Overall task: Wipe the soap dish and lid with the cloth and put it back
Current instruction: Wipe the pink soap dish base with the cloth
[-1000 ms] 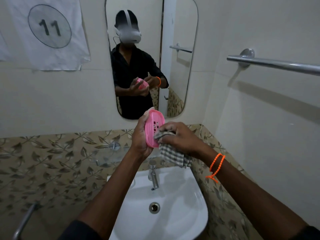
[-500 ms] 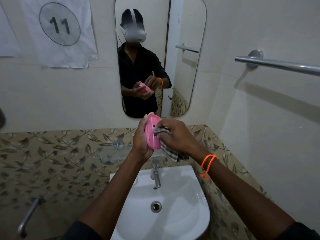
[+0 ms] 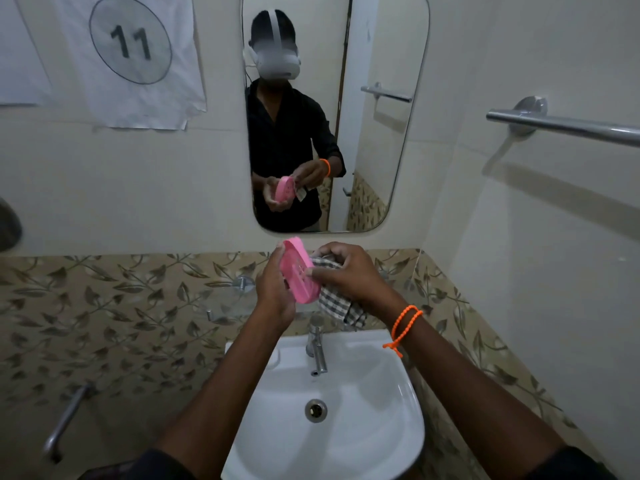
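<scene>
Head view over a white washbasin (image 3: 398, 427): a person holds a pink soap dish part (image 3: 300, 271) up on edge above the chrome tap (image 3: 317, 348), just below the wall mirror (image 3: 381, 133). Whether it is the dish or its lid cannot be told. The left hand (image 3: 275, 289) grips the pink piece from its 9 o'clock side, fingers curled round the rim. The right hand (image 3: 346, 271), at the piece's 3 o'clock, clutches a checked cloth (image 3: 336, 303) and presses it against the slotted face, the loose end hanging toward 5 o'clock. An orange bracelet (image 3: 403, 327) circles the right wrist.

Wiping appears to be under way, with the putting back not yet done. The next move likely calls for drawing the cloth across the rest of the face and rim while the left hand keeps the piece steady, then turning it to reach the other side. No second pink part shows anywhere around the basin.
</scene>
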